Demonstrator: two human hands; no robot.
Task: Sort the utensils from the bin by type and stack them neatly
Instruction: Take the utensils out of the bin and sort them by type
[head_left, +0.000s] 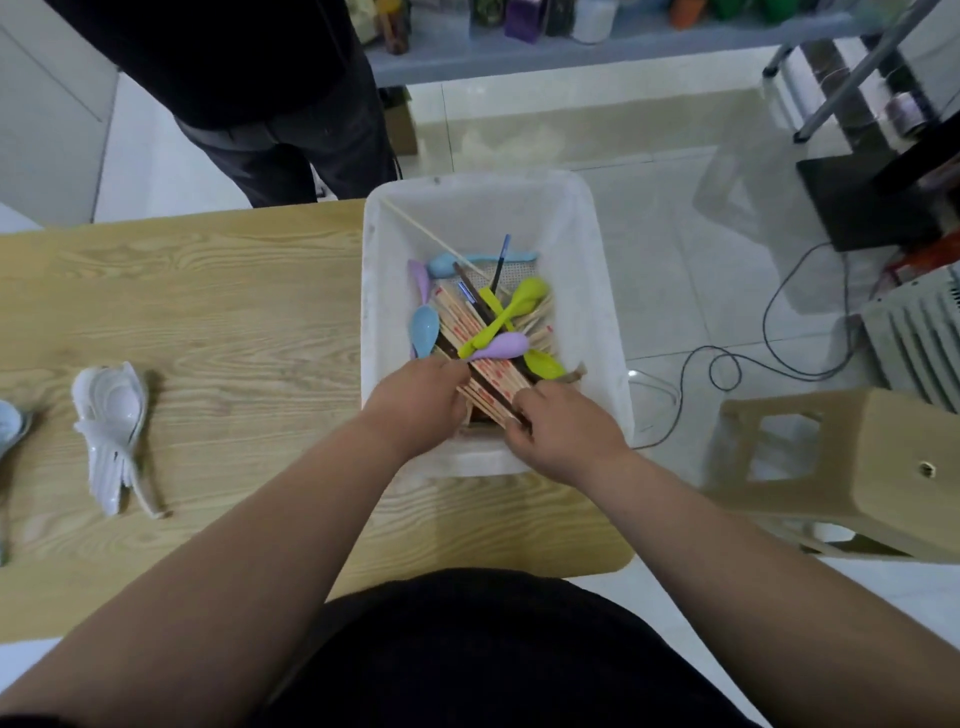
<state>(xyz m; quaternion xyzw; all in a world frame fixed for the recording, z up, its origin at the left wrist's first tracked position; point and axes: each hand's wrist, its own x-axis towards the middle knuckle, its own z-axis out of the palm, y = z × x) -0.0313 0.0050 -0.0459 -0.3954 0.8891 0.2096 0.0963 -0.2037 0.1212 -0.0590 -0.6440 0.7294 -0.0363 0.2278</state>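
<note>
A white plastic bin (597, 291) stands at the right end of the wooden table (208, 301). Inside lie several wooden chopsticks (467, 338) with red marks, mixed with plastic spoons: a lime-green one (524, 299), a purple one (501, 347) and a light-blue one (425, 327). Both hands reach into the bin's near end. My left hand (418, 405) grips the near ends of the chopstick bundle from the left. My right hand (563, 431) pinches the same bundle from the right. A stack of white spoons (111, 421) lies on the table at the left.
Another pale-blue spoon (8, 423) shows at the table's far left edge. A person in dark clothes (260, 104) stands beyond the table. A beige plastic stool (852, 467) stands at the right, with cables (727, 364) on the floor behind it.
</note>
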